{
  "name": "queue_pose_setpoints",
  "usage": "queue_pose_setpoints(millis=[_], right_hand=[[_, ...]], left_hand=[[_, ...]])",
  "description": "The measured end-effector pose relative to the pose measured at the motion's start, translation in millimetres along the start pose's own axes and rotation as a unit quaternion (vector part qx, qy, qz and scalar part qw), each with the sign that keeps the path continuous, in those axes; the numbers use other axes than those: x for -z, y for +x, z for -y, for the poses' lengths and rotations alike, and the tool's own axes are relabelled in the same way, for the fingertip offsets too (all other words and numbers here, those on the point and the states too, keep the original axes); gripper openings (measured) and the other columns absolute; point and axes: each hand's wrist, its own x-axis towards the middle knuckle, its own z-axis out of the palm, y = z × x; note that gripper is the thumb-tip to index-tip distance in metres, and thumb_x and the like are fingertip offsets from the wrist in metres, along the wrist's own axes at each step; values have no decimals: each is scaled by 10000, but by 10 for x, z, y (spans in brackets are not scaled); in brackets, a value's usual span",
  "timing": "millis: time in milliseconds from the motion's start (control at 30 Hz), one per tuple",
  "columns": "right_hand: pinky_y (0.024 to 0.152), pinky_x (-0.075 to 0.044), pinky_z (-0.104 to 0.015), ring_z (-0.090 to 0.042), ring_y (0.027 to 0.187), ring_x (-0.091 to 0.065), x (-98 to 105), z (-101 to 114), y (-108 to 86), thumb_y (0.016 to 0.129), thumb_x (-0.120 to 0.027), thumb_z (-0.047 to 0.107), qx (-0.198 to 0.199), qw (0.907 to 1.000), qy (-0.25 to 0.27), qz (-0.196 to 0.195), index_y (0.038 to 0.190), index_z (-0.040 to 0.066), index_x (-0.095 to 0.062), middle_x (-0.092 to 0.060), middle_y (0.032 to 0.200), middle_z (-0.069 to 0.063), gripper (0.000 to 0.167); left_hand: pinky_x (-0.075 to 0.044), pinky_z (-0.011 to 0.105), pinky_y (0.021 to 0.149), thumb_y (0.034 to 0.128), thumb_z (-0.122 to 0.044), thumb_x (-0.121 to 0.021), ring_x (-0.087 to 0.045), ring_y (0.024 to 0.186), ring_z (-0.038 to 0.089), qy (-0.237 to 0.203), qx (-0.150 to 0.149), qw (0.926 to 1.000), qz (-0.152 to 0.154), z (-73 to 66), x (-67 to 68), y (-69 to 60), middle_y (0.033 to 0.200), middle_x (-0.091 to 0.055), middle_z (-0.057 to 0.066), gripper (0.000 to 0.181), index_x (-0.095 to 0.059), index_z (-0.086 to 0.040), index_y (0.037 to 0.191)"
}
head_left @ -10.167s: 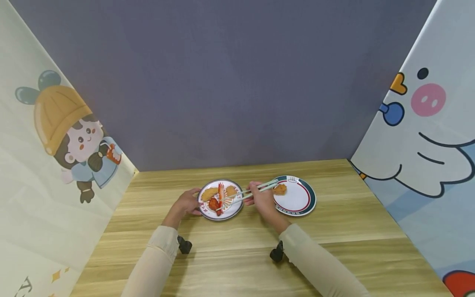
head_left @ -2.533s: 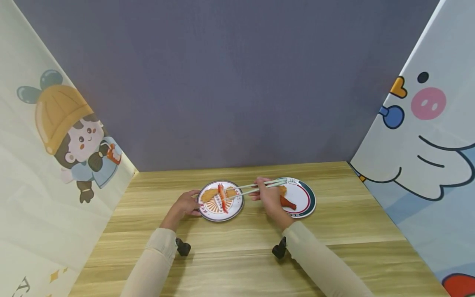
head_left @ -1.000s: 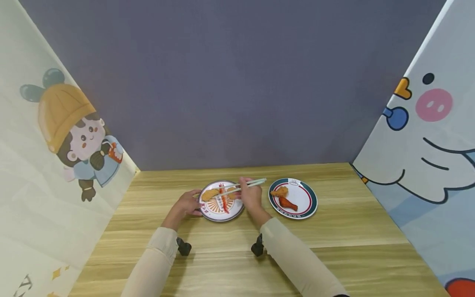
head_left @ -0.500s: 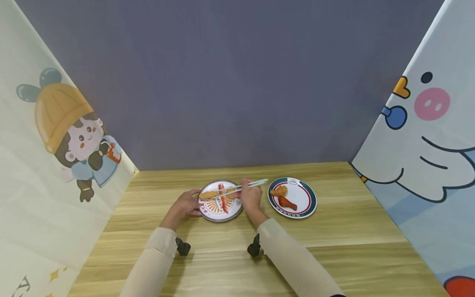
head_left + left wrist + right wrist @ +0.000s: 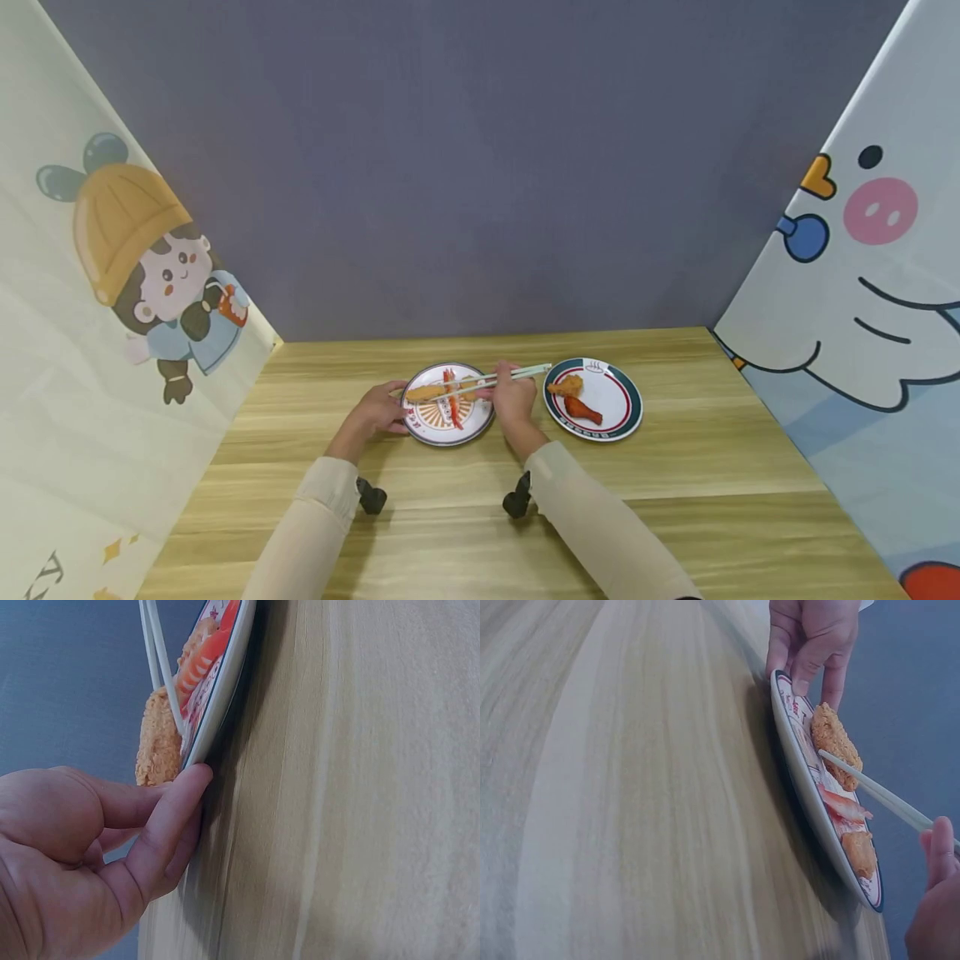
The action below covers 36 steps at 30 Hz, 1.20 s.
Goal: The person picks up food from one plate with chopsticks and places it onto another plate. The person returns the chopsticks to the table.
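Note:
My left hand (image 5: 378, 408) pinches the left rim of a white plate (image 5: 431, 435) with a sunburst print, thumb on top. Chopsticks (image 5: 532, 369) are held in my right hand (image 5: 513, 396) above the plate's right side. Their tips are at a long breaded fried piece (image 5: 159, 739) near the left fingers; in the left wrist view it stands on edge between the sticks. Whether it is off the plate, I cannot tell. A red-and-white striped shrimp (image 5: 453, 410) lies across the plate's middle. A smaller fried piece (image 5: 859, 853) sits beyond it, partly hidden by the right hand in the head view.
Right of my right hand stands a second plate (image 5: 613, 390) with a green and red rim. It bears a fried chicken piece (image 5: 566, 386) and a red-brown drumstick (image 5: 582, 409). A grey wall (image 5: 480, 208) rises behind the wooden table (image 5: 450, 533); printed panels flank both sides.
The drumstick has gone from the left plate to the right one. The right hand then moved left with the chopsticks, and the breaded piece turned on edge between them. The left hand stayed.

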Motion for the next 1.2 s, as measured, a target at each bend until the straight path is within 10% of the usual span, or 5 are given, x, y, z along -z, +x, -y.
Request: queue_pose_setpoints(millis=[1200], right_hand=[[622,-669,-435,-121,503,-704,549,264,82,1063,-514,282,-168,9997,-22,-193,1116,-74,-632,-742,785,-209,379]], left_hand=[[-687,335,654,923,125,-572,-680,724,198,142,-26,9998,-97,-40,-31,-39,1373,-521,345,683,-399,-76,1552]])
